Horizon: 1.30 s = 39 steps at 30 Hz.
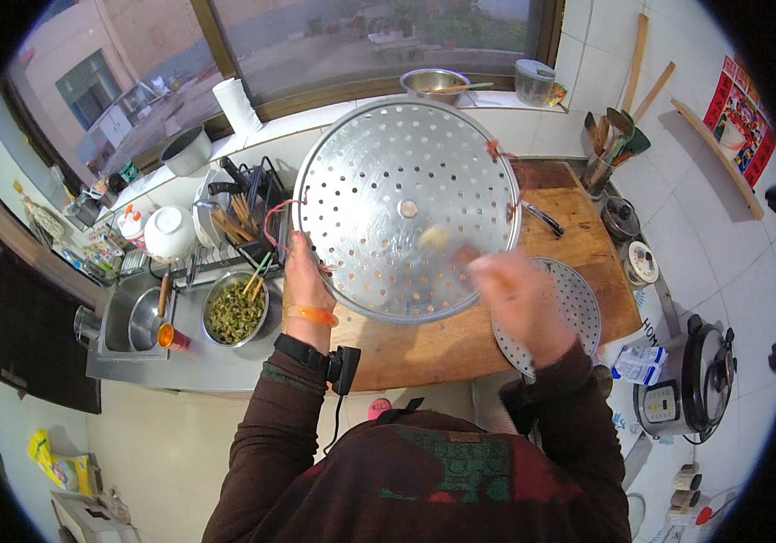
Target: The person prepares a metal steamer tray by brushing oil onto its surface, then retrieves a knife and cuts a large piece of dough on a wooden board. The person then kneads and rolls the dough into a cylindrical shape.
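My left hand (308, 292) grips the lower left rim of a round perforated metal steamer tray (388, 149), held up over the counter. Loops of red string are tied through the tray's holes at both sides. In front of the tray's lower right part is my right hand (520, 295), blurred by motion. Its fingers are closed on a small tool with a pale tip, apparently a brush (436, 237); the blur hides its exact shape. A second perforated steamer tray (572, 298) lies on the wooden board (388, 360), partly behind my right hand.
Left of the board stands a metal bowl of chopped greens (233, 315) with chopsticks, beside the sink (116, 319) and an orange cup (172, 336). A dish rack (225, 254) is behind them. A knife (544, 218) lies on the board; an electric pressure cooker (683, 387) stands at right.
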Each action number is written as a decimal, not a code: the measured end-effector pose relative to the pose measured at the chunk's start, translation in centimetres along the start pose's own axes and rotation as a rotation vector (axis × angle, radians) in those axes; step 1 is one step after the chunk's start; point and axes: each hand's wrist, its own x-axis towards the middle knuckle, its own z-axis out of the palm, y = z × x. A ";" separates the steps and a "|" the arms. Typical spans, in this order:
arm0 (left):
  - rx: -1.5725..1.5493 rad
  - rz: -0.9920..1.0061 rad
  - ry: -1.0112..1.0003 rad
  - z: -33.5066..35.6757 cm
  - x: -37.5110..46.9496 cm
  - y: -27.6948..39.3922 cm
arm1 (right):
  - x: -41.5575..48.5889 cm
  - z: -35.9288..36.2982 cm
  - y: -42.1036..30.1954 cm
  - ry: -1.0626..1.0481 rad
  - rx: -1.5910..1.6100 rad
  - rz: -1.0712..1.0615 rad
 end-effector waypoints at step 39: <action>-0.320 -0.075 -0.009 0.5 -0.8 -1.0 | -1.4 -0.7 -5.2 -0.204 0.149 -0.044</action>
